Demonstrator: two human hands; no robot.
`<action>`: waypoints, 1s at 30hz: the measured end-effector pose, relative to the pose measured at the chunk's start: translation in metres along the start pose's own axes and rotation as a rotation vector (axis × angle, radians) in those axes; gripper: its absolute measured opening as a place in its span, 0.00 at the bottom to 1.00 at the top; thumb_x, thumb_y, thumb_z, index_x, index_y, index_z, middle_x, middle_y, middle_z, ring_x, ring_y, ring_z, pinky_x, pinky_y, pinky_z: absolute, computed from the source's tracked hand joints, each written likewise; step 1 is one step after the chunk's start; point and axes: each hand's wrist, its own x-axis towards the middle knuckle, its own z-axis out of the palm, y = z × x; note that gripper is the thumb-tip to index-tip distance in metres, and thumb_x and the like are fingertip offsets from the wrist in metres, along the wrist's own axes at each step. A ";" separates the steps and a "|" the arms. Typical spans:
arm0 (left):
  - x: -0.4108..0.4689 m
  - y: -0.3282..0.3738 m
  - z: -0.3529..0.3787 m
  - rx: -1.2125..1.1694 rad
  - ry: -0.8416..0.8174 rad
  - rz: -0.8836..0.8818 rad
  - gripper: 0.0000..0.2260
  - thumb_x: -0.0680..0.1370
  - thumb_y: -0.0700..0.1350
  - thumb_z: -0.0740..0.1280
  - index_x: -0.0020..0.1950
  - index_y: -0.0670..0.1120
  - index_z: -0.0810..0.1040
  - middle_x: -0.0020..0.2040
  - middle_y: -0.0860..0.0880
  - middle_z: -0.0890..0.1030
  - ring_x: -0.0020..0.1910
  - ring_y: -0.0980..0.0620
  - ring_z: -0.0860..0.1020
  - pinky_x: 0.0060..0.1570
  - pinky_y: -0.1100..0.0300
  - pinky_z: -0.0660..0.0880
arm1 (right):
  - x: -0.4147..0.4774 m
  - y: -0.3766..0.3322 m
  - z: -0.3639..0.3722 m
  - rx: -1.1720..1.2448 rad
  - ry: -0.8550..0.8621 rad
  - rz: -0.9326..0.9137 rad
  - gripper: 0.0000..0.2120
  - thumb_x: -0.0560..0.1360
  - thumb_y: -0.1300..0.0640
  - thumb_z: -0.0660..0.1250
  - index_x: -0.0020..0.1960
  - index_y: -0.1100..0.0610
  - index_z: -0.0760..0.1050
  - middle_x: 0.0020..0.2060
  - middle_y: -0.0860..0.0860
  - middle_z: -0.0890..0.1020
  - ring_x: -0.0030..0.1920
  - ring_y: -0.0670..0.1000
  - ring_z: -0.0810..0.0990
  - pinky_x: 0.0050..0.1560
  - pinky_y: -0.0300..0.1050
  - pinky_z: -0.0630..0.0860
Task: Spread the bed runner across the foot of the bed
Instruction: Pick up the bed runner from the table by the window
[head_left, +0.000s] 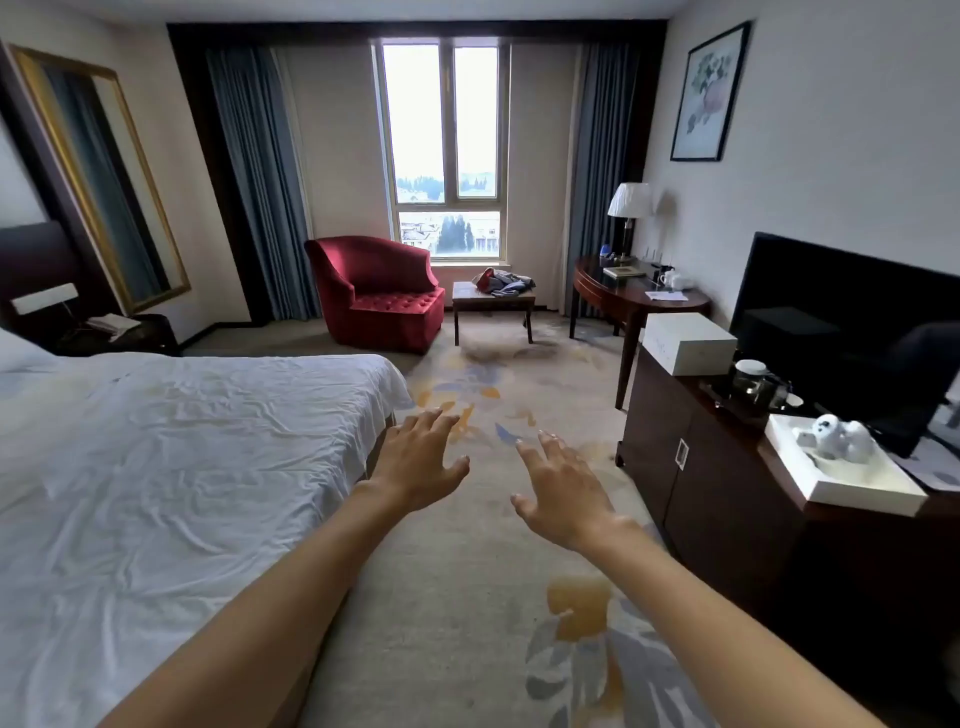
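Holding both arms out ahead, you've got nothing in hand: left hand (421, 460) and right hand (563, 491) are spread flat, fingers straight and apart, palms down, gripping nothing. Both hang over the carpet (457, 571) in the aisle between the bed (182, 441) and the dark cabinet (701, 467). The left hand is just beside the bed's foot edge, clear of the sheet as far as I can tell. The bed runner is not on the bed; only wrinkled white sheet lies across the foot. The only candidate I see is the crumpled red-and-grey cloth (501, 282) on the low table (467, 297) by the window, next to the red armchair (379, 291), and it's too small to confirm. My read: the task is at the start, fetch step first. Open hands fit that, since there's nothing to carry yet. Once you have it, spread from this aisle, because the foot edge runs right alongside you.
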 end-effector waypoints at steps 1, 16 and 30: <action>0.004 0.001 0.002 0.005 0.001 -0.006 0.30 0.74 0.60 0.62 0.73 0.50 0.63 0.72 0.47 0.66 0.70 0.46 0.65 0.66 0.46 0.65 | 0.004 0.003 0.001 0.006 0.003 0.006 0.36 0.75 0.45 0.64 0.76 0.53 0.51 0.74 0.60 0.57 0.74 0.58 0.54 0.74 0.52 0.51; 0.126 -0.050 0.061 0.048 0.027 -0.037 0.29 0.72 0.59 0.63 0.71 0.49 0.65 0.73 0.44 0.64 0.71 0.43 0.63 0.67 0.45 0.62 | 0.140 0.057 0.053 0.001 -0.072 0.062 0.35 0.75 0.45 0.63 0.76 0.55 0.52 0.74 0.61 0.57 0.75 0.60 0.53 0.75 0.53 0.51; 0.354 -0.146 0.108 0.053 0.032 -0.032 0.28 0.73 0.59 0.63 0.71 0.48 0.66 0.73 0.43 0.63 0.71 0.43 0.62 0.66 0.46 0.62 | 0.380 0.120 0.075 -0.001 -0.032 0.082 0.34 0.75 0.47 0.63 0.76 0.56 0.53 0.74 0.61 0.58 0.75 0.59 0.54 0.75 0.52 0.51</action>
